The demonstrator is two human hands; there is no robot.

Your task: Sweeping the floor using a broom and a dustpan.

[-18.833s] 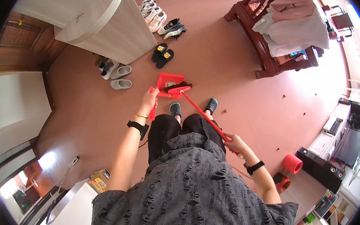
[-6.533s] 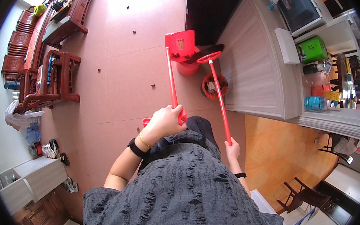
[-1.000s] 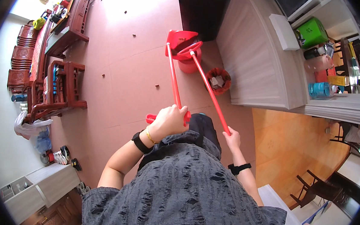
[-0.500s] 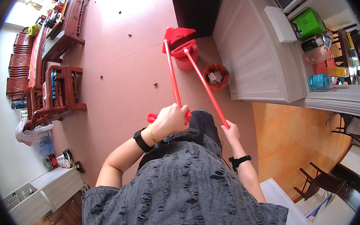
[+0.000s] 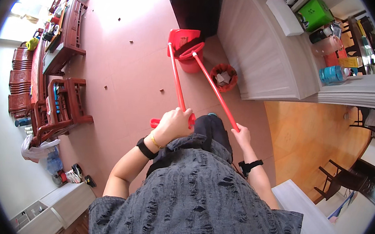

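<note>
My left hand [image 5: 172, 127] is closed around the upper end of a long-handled red dustpan [image 5: 176, 36], and a red piece of its grip sticks out beside my fist. My right hand [image 5: 242, 136] is wrapped round the top of a red broom [image 5: 213, 87]. Both poles slant away from me and come together at the far end. There the broom's head rests against or just in front of the dustpan's pan, over a red bucket [image 5: 190, 67]; whether they touch the bucket I cannot tell. The pan's inside is partly hidden by the broom head.
A wastebasket [image 5: 230, 86] with a red liner and pale scraps stands right of the bucket. Several small brown bits [image 5: 161, 90] lie on the pinkish tiles. Carved wooden chairs [image 5: 70, 102] line the left; a grey cabinet [image 5: 264, 57] stands at the right.
The view has turned slightly, so the surroundings shift in the picture. Both hands keep their hold, and the broom and dustpan stay almost in place over the bucket.
</note>
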